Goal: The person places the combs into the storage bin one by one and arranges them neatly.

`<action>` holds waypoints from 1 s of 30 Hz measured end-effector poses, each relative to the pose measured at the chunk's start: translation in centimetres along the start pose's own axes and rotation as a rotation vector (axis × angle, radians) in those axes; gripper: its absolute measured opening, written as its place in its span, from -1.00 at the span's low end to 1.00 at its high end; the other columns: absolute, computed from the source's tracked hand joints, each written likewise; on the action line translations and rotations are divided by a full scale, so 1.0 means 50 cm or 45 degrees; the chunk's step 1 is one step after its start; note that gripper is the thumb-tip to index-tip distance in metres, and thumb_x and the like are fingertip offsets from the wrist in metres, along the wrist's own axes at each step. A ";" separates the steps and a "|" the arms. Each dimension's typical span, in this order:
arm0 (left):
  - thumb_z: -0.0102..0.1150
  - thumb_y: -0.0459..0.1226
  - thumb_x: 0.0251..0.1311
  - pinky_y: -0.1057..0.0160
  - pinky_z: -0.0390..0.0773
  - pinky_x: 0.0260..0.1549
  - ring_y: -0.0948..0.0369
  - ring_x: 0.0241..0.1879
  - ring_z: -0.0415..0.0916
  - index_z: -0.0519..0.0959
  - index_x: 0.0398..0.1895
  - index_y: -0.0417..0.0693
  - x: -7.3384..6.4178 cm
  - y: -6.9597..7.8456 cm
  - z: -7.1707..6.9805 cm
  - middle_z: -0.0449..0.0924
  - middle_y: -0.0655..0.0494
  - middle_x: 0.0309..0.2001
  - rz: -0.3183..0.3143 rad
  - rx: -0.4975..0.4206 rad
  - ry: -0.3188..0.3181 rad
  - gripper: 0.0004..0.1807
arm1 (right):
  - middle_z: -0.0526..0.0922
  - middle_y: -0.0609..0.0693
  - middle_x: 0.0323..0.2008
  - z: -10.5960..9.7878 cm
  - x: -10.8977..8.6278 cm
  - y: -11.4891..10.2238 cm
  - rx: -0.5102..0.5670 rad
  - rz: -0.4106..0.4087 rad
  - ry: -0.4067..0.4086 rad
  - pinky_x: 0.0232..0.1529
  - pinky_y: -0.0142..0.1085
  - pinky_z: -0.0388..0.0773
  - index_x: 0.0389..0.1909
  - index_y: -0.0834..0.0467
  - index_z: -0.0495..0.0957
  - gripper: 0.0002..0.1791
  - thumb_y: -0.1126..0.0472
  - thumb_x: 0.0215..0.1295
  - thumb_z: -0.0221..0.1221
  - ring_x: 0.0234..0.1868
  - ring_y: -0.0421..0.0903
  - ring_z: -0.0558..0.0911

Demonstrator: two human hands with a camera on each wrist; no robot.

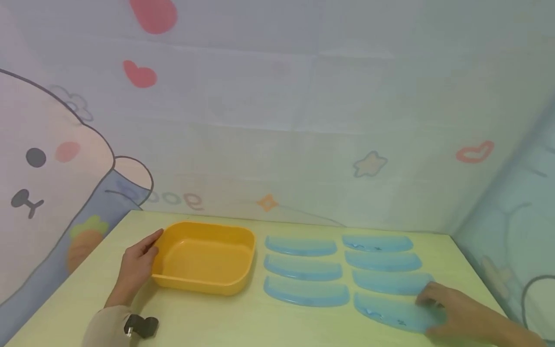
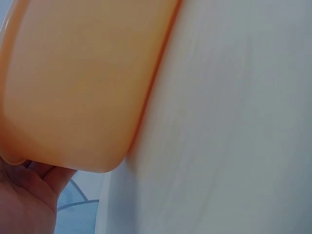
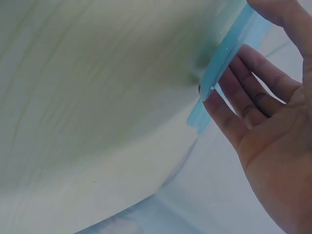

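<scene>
My left hand grips the left wall of a yellow plastic basin, with fingers at its rim. The left wrist view shows the basin's outer side with the hand at one end. At the right, my right hand holds the right end of the nearest translucent blue comb, which lies on the table. In the right wrist view, the thumb and fingers of that hand are on the edges of the comb.
More blue combs lie in two columns on the pale yellow-green table, in a left column and a right column. A printed cloth hangs behind the table. A dark strap piece is on the left wrist.
</scene>
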State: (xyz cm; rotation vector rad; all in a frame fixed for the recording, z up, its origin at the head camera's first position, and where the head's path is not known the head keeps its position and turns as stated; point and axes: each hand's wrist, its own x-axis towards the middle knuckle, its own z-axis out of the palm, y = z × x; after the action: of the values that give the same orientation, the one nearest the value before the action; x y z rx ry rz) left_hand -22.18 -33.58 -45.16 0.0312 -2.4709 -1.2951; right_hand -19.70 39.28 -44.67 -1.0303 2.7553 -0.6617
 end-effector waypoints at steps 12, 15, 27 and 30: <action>-0.07 -0.45 0.57 0.80 0.21 -0.07 -0.28 0.42 0.35 0.40 0.49 -0.41 0.010 0.011 0.007 0.42 -0.40 0.41 -0.038 0.012 0.006 -0.51 | 0.61 -0.24 -0.08 -0.025 -0.012 -0.030 -0.157 -0.008 0.125 -0.22 -0.35 0.64 0.00 0.09 0.67 -0.51 0.05 0.11 0.62 -0.08 -0.33 0.61; -0.01 -0.41 0.58 0.78 0.27 -0.05 -0.27 0.41 0.37 0.39 0.50 -0.39 0.011 0.010 0.004 0.41 -0.38 0.43 -0.061 -0.014 -0.015 -0.50 | 0.59 -0.24 -0.12 -0.027 -0.008 -0.035 -0.205 -0.104 0.235 -0.24 -0.38 0.63 -0.03 0.11 0.67 -0.47 0.09 0.00 0.67 -0.12 -0.34 0.60; 0.28 -0.34 0.48 0.63 0.51 -0.06 0.75 -0.04 0.46 0.54 0.40 -0.35 0.008 -0.033 -0.015 0.60 -0.15 0.30 0.000 -0.157 0.052 -0.51 | 0.59 -0.23 -0.05 -0.034 0.040 -0.090 -0.300 -0.304 0.450 -0.05 -0.68 0.42 0.00 0.13 0.68 -0.36 0.18 -0.18 0.71 -0.10 -0.25 0.64; 0.29 -0.36 0.46 0.64 0.51 -0.09 0.76 -0.05 0.43 0.54 0.39 -0.36 0.007 -0.036 -0.013 0.58 -0.25 0.30 0.015 -0.129 0.052 -0.51 | 0.59 -0.23 -0.03 -0.037 0.061 -0.117 -0.307 -0.272 0.427 -0.05 -0.66 0.44 0.01 0.11 0.68 -0.38 0.14 -0.12 0.70 -0.08 -0.22 0.64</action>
State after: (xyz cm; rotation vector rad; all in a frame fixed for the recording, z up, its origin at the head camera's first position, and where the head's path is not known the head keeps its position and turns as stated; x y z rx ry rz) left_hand -22.54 -35.21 -46.19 0.0177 -2.3649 -1.3984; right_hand -19.03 34.06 -40.33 -1.3953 3.1015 -0.5855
